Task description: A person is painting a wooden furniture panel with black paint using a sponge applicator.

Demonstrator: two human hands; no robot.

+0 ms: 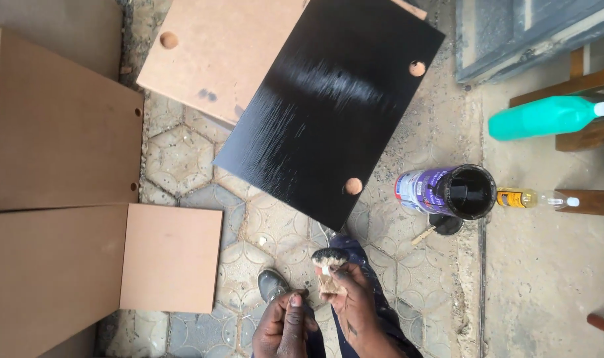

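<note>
— Hands, what state?

— Right hand (355, 301) pinches a tan foam pad with a black-stained tip (328, 265), tip up. Left hand (283, 326) is curled narrow just beside it; whether it holds anything, I cannot tell.

— Where is the pad?

— Low centre, above my dark shoe (273, 284), near the glossy black-painted rectangular board (328, 106) on the paved ground (182, 166).

— Around it?

— Open tin of black paint (447, 192) to the right of the board, bare brown boards (56, 126) on the left.

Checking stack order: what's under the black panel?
The black panel overlaps an unpainted brown board at its upper left; elsewhere it covers patterned paving. How far the board runs beneath it, and what props it, is hidden.
</note>
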